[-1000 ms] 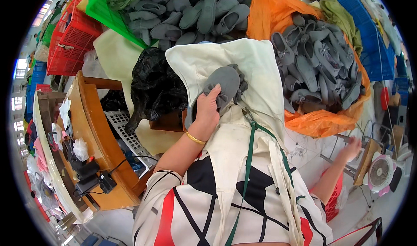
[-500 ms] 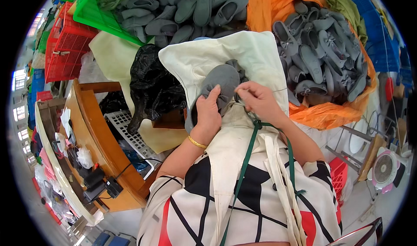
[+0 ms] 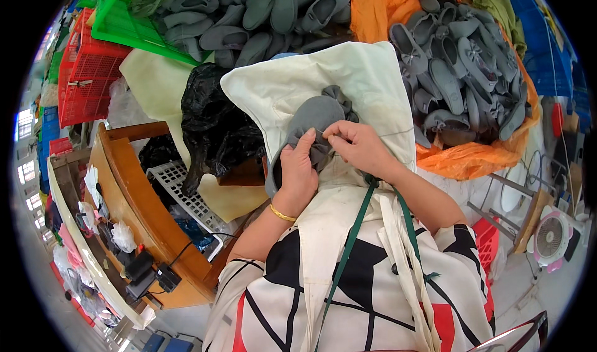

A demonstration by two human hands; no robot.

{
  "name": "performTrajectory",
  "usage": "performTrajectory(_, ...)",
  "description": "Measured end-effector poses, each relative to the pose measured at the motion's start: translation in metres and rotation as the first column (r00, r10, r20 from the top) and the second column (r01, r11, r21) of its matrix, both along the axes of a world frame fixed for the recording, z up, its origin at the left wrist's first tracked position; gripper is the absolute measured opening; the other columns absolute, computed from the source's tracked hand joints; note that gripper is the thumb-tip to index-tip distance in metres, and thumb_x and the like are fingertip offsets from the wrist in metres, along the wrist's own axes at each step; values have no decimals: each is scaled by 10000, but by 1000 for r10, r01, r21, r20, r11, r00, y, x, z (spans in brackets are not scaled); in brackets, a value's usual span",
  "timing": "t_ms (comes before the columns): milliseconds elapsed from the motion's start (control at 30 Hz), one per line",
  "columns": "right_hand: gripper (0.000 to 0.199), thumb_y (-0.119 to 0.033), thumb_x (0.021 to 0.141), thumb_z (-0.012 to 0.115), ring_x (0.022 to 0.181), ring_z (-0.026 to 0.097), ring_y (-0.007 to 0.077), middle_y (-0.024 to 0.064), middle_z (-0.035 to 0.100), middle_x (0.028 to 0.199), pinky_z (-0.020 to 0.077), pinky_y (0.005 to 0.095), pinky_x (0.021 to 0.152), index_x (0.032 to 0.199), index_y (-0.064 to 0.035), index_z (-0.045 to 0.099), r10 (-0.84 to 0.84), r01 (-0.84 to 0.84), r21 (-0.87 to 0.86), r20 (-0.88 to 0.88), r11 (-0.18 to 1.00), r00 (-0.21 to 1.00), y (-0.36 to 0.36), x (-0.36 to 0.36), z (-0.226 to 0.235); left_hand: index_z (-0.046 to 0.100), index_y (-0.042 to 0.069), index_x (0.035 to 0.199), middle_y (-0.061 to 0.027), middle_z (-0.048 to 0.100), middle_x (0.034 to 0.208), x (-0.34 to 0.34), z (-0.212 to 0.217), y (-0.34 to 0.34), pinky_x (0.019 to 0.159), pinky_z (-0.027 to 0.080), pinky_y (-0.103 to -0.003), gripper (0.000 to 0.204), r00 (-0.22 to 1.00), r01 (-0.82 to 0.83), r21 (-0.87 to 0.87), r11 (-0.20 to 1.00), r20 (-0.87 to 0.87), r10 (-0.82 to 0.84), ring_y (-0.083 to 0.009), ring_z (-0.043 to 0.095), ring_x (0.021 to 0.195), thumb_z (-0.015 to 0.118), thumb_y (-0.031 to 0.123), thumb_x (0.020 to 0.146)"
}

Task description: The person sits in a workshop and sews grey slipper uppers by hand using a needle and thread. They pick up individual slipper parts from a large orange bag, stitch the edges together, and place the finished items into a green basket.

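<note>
A grey fabric shoe (image 3: 316, 114) lies over the white cloth (image 3: 379, 72) on my lap. My left hand (image 3: 297, 173) is closed round its side, thumb pressed on top beside a gathered grey bow (image 3: 319, 152). Just right of that thumb, my right hand (image 3: 362, 148) pinches a thin needle, its tip close to the bow. From the right fingers a dark thread (image 3: 401, 131) trails off to the right. Another grey bow (image 3: 336, 93) shows behind the shoe; what it belongs to is mostly hidden.
Grey shoes fill a green crate (image 3: 112, 35) at the far left and an orange bag (image 3: 472, 170) at the far right. Black plastic (image 3: 214, 122) lies left of the cloth. A wooden desk (image 3: 134, 196) stands at left, a small fan (image 3: 551, 237) at right.
My right hand has moved left, close to my left thumb and the bow. My left hand keeps its hold on the shoe. The view has shifted slightly.
</note>
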State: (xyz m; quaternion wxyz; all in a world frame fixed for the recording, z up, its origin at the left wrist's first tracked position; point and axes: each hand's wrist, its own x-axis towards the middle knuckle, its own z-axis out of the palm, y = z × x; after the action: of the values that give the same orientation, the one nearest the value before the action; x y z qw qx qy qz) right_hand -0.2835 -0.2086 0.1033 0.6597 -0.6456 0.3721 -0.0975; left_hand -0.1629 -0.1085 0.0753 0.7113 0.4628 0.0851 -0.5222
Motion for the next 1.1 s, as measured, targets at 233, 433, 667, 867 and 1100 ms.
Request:
performTrajectory(233, 156, -112, 890, 587, 586, 525, 55, 4, 608, 697, 435, 239, 548, 959, 9, 655, 9, -6, 78, -37, 997, 999, -3, 2, 3, 657, -1, 1011, -89, 696, 1019, 1, -5, 2, 841, 531, -301, 152, 1000, 6, -18, 1000, -3, -6, -164, 666, 911, 644, 130, 934)
performTrajectory(433, 143, -111, 859, 587, 559, 537, 72, 10, 606, 691, 442, 247, 530, 887, 11, 656, 27, -23, 132, -33, 991, 999, -10, 2, -3, 644, 13, 1073, -59, 679, 1052, 0, -6, 4, 858, 507, -293, 183, 999, 38, -19, 999, -21, -39, -146, 639, 938, 668, 108, 919)
performTrajectory(667, 128, -136, 897, 602, 574, 505, 54, -16, 579, 716, 423, 235, 523, 942, -21, 637, 116, -103, 148, -81, 984, 990, -16, 4, -4, 639, 17, 1109, -49, 672, 1079, -4, -12, 10, 881, 487, -283, 213, 997, 80, -50, 996, 12, -80, -141, 624, 963, 673, 105, 918)
performTrajectory(867, 151, -146, 922, 584, 689, 584, 113, 56, 648, 798, 477, 272, 640, 990, -14, 617, 83, -83, 5, -1, 997, 997, -7, -2, -11, 651, -8, 1051, -98, 690, 1047, -1, -3, 3, 851, 529, -320, 178, 999, 46, -30, 998, -1, -46, -173, 658, 943, 626, 134, 946)
performTrajectory(1100, 112, -109, 969, 553, 718, 491, 44, -25, 577, 826, 435, 215, 661, 1034, -33, 604, 104, -104, -48, 12, 993, 994, -4, -3, -12, 644, -15, 1024, -93, 688, 1029, 3, -5, 3, 843, 530, -309, 159, 999, 39, -15, 999, -24, -39, -170, 660, 920, 621, 118, 940)
